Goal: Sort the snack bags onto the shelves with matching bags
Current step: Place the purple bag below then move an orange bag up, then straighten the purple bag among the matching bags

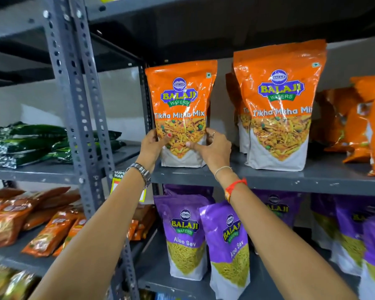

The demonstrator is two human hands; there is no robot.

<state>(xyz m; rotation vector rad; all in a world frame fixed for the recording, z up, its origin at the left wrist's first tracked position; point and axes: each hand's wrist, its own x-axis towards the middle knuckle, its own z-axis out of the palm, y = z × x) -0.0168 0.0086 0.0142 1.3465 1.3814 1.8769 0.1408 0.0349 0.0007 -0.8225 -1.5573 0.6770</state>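
A grey slotted-steel shelf rack [268, 177] carries the bags. On its upper shelf an orange plastic Tikha Mitha Mix snack bag [181, 109] stands upright near the left front corner, another like it just behind. A matching orange bag [278, 105] stands well apart to its right. Purple Aloo Sev bags [185, 237] stand on the shelf below. The left hand [152, 146] and right hand [217, 148] clamp the first bag's lower sides, thumbs across its front.
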